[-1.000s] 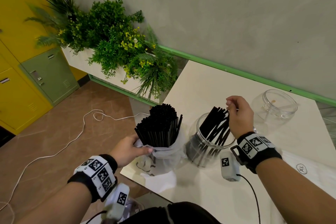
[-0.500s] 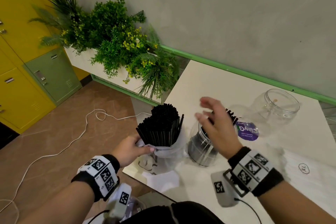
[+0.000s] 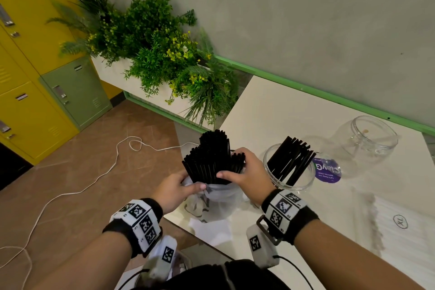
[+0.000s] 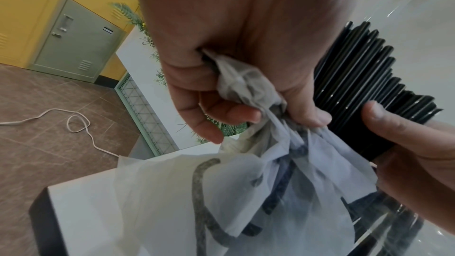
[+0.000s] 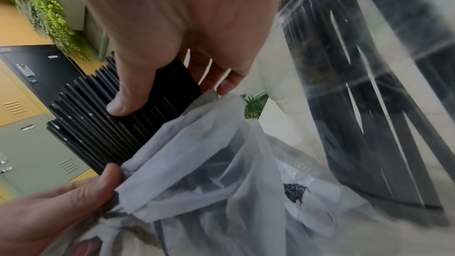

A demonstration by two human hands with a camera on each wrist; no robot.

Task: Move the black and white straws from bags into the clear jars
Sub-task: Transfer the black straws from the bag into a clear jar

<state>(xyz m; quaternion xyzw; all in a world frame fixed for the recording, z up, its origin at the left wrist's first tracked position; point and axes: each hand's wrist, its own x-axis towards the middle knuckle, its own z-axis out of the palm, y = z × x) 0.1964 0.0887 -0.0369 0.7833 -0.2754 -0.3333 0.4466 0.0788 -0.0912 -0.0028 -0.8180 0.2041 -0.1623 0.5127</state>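
Observation:
A thick bundle of black straws [image 3: 208,160] [image 4: 364,85] [image 5: 103,124] stands upright in a thin white plastic bag [image 3: 215,198] [image 4: 246,192] [image 5: 209,172] at the table's left corner. My left hand [image 3: 179,189] [image 4: 236,89] grips the bunched bag just below the straws. My right hand [image 3: 237,169] [image 5: 167,92] closes round a clump of straws at the bundle's right side, thumb in front and fingers behind. Just to the right stands a clear jar [image 3: 289,172] [image 5: 369,104] holding several black straws that lean out of its mouth.
A second clear jar [image 3: 367,139] lies empty on its side at the back right, with a purple label [image 3: 327,169] between the jars. Another white bag marked XL [image 3: 397,226] lies at the front right. Plants [image 3: 164,59], lockers and a white cable [image 3: 70,190] are off to the left.
My right hand left the jar, swung left across it and took hold of straws in the bag. The left hand kept its grip on the bag.

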